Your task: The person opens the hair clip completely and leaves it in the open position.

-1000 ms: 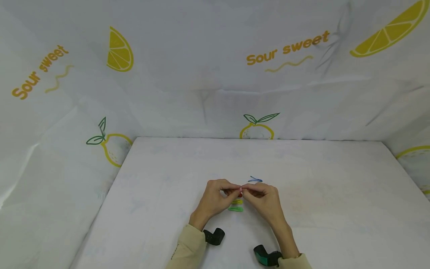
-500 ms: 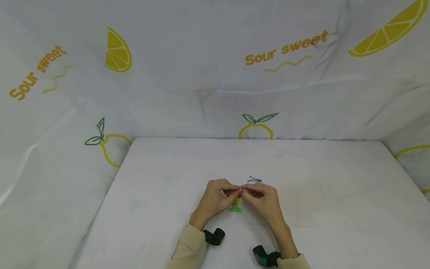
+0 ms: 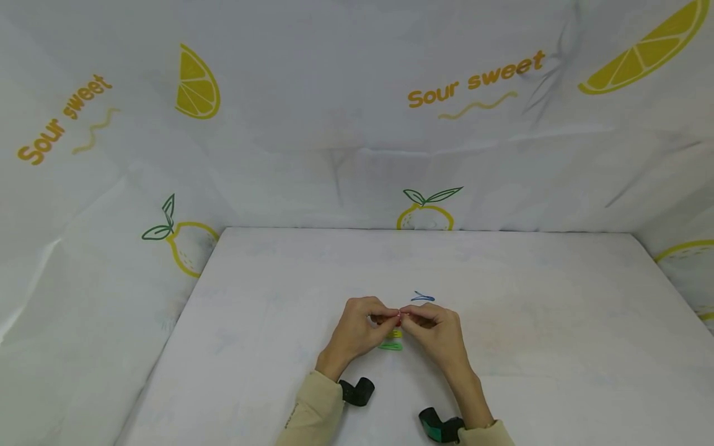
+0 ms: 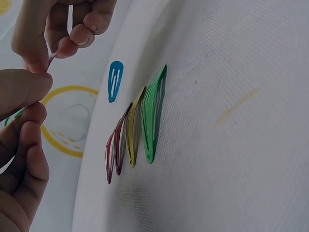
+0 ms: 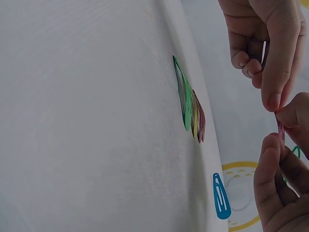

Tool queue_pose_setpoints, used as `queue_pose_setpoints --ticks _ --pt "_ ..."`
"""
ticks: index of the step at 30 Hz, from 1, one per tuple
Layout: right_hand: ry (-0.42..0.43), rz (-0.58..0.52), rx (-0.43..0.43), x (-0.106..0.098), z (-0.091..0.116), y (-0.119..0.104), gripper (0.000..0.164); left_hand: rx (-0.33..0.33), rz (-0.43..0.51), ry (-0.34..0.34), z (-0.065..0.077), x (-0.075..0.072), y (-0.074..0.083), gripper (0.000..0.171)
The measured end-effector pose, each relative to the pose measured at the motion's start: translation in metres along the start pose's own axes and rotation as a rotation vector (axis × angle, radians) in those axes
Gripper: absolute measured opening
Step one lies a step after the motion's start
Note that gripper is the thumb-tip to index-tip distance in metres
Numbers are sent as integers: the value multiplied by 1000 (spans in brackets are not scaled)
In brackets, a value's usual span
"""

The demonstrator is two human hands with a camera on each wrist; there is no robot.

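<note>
My left hand (image 3: 362,328) and right hand (image 3: 437,331) meet over the middle of the table, fingertips almost touching. Between them they pinch a small pink hair clip (image 5: 281,126), mostly hidden by the fingers. Under the hands lie a green hair clip (image 4: 150,116), a yellow hair clip (image 4: 131,130) and a dark red hair clip (image 4: 116,145), side by side in a row. The red one's two halves look spread apart. Just beyond the hands, a blue hair clip (image 3: 423,297) lies apart from that row.
The white table (image 3: 268,266) runs back to a white sheet wall (image 3: 312,124) printed with lemons and lettering. Black wrist devices sit by both cuffs, one by the left sleeve (image 3: 357,392) and one by the right sleeve (image 3: 440,426).
</note>
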State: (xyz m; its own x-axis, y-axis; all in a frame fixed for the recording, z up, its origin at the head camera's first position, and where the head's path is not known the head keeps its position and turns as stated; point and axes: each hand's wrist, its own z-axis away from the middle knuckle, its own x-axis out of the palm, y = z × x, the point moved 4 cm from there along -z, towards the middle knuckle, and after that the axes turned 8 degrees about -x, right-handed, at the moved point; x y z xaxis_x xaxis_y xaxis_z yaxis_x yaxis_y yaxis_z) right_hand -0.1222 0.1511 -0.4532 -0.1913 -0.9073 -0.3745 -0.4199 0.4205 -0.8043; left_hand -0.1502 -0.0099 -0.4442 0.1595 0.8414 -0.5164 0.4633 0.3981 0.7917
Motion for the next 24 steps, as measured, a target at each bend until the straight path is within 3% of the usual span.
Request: queue_pose_setpoints --ticks 8,24 --pt "17 53 -19 -2 1 -2 14 -8 -2 -13 -1 3 2 6" --pt "13 51 -35 -4 3 -6 16 -23 -20 -13 0 5 0 6"
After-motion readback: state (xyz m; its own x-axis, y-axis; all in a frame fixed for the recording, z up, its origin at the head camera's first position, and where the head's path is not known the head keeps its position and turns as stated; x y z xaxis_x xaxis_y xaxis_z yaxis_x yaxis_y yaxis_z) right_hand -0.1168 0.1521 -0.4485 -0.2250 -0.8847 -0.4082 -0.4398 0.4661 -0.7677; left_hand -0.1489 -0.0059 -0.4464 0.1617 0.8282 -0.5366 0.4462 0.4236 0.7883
